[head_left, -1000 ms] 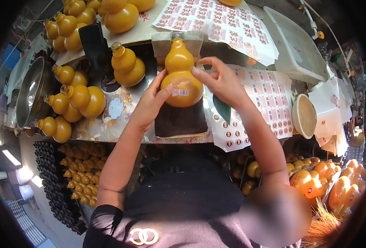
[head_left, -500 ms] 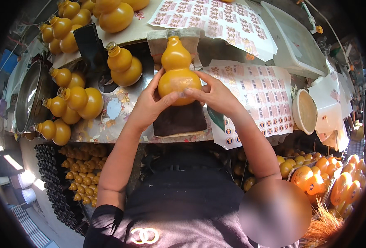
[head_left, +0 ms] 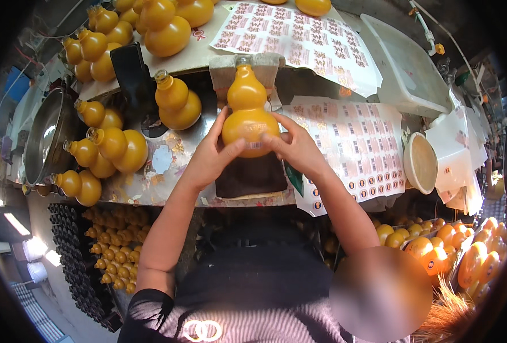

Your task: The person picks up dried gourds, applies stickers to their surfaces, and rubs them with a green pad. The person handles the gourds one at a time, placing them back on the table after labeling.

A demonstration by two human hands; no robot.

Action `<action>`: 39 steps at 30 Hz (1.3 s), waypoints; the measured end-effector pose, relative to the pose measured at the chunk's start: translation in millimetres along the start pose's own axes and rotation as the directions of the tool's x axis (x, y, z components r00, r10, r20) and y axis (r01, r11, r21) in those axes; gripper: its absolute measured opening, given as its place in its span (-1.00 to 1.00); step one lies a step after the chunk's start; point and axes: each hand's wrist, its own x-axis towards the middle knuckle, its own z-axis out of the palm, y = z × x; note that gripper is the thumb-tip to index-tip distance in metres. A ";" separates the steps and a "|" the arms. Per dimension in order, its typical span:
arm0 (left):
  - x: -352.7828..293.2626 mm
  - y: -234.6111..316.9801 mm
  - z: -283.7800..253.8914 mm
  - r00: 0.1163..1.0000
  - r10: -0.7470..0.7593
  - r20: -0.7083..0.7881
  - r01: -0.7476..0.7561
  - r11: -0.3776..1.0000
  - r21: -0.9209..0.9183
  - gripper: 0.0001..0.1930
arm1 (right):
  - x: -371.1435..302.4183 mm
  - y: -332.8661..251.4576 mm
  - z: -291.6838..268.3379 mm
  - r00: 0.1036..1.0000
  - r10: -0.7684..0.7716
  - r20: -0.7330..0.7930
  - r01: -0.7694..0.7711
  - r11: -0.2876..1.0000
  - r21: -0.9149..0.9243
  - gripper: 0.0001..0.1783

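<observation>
A yellow gourd-shaped bottle (head_left: 247,88) lies with its neck pointing away from me. Its top rests against a folded pale cloth (head_left: 222,71), and its round base is over a dark brown pad (head_left: 250,182). My left hand (head_left: 212,157) is wrapped round the left side of the base, and my right hand (head_left: 300,150) round the right side. Both thumbs press on the front of the lower bulb, at the edges of a see-through label (head_left: 255,145) bearing a barcode patch. The fingers behind the bottle are partly hidden.
On the left stand several more gourd bottles (head_left: 128,150), a dark phone (head_left: 130,71) and a metal pan (head_left: 50,134). Sheets of stickers (head_left: 350,143) spread to the right, beside a round bowl (head_left: 421,163) and a plastic tub (head_left: 373,43). Crated gourds (head_left: 116,263) are below.
My thumbs have shifted slightly apart, showing more of the label's barcode patch. The view has tilted a little, so the table sits lower. Both hands remain on the bottle.
</observation>
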 end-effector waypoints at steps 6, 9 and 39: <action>0.8 -2.3 -3.0 1.000 0.006 0.006 -0.007 1.000 0.009 -0.12 | 3.2 9.4 -0.7 0.997 -0.071 -0.007 0.070 0.997 -0.042 -0.10; 1.5 -6.1 -5.4 1.000 0.023 0.018 -0.023 1.000 0.017 -0.11 | 2.9 9.1 -0.7 0.997 -0.083 -0.005 0.083 0.995 -0.060 -0.10; 6.7 -12.5 -13.3 0.998 0.041 0.044 -0.045 0.995 0.089 -0.11 | 1.0 12.5 6.5 0.994 -0.086 -0.071 0.083 0.995 -0.052 -0.13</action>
